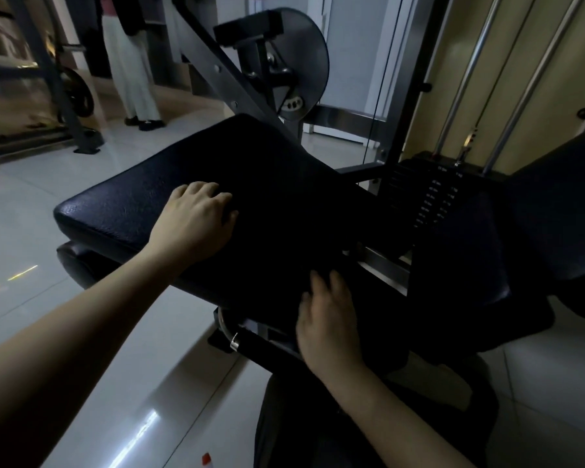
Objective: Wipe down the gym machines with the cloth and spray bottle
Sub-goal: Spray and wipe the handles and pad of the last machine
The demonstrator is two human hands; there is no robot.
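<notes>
left hand (196, 221) pressing cloth (284, 238) onto pad (115, 204) | right hand (328, 315) lying flat on it | cloth looking soft, light: bunch an edge

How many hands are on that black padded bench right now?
2. The left hand rests on top of the black pad, toward its middle; the right hand touches the pad's near edge. No others show.

Our left hand (196, 221) lies well forward, palm down, fingers loosely bent. Our right hand (328, 319) lies nearer us, palm down, fingers fairly straight.
</notes>
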